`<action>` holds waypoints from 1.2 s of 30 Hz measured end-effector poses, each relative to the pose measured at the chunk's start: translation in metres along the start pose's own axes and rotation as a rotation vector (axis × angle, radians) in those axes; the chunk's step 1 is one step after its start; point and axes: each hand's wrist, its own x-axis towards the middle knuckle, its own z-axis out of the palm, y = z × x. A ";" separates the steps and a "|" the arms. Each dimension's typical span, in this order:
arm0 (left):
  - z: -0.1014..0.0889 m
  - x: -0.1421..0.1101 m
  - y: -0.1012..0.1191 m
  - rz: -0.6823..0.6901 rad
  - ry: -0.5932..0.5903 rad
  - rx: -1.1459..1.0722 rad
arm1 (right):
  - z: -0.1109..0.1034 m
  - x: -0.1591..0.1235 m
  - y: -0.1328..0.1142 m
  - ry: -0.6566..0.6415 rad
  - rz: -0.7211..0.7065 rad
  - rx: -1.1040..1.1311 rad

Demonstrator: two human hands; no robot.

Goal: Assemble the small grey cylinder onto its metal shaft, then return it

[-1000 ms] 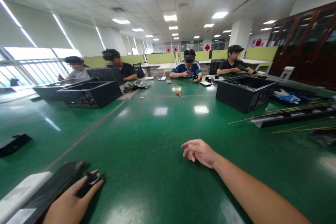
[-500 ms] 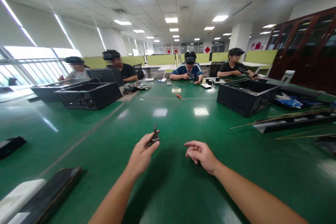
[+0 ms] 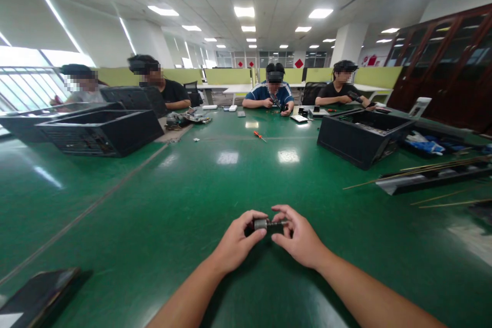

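My left hand [image 3: 240, 241] pinches a small metal cylinder with a thin stepped shaft [image 3: 261, 224] between thumb and fingers. The part lies level, its shaft pointing right. Curved around the shaft's end, my right hand [image 3: 298, 236] has its thumb and index finger apart; I cannot tell whether its other fingers touch the tip. Both hands are just above the green tabletop [image 3: 215, 184], close to each other.
Farther up the table lies an orange-handled screwdriver [image 3: 259, 136]. Dark computer cases stand at left [image 3: 102, 133] and right [image 3: 361, 136]. Thin rods [image 3: 434, 169] lie at right, a flat dark slab [image 3: 40, 294] at lower left. Several people sit across the table.
My left hand has moved right and turned the metal part from upright to level. My right hand is now at the shaft's end. The view has shifted slightly.
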 end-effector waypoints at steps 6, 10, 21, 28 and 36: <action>0.001 0.002 -0.006 -0.011 -0.001 -0.060 | 0.002 0.000 -0.004 0.022 0.023 -0.149; 0.002 0.002 -0.008 0.034 -0.006 -0.029 | 0.002 -0.001 -0.008 0.026 0.012 -0.177; 0.006 -0.002 -0.006 0.173 0.072 0.188 | 0.001 0.002 -0.008 0.045 0.051 -0.010; 0.007 -0.002 -0.005 0.212 0.091 0.214 | 0.000 0.001 -0.010 0.051 0.082 0.026; 0.007 -0.004 -0.007 0.283 0.082 0.243 | -0.003 0.000 -0.013 0.044 0.100 -0.014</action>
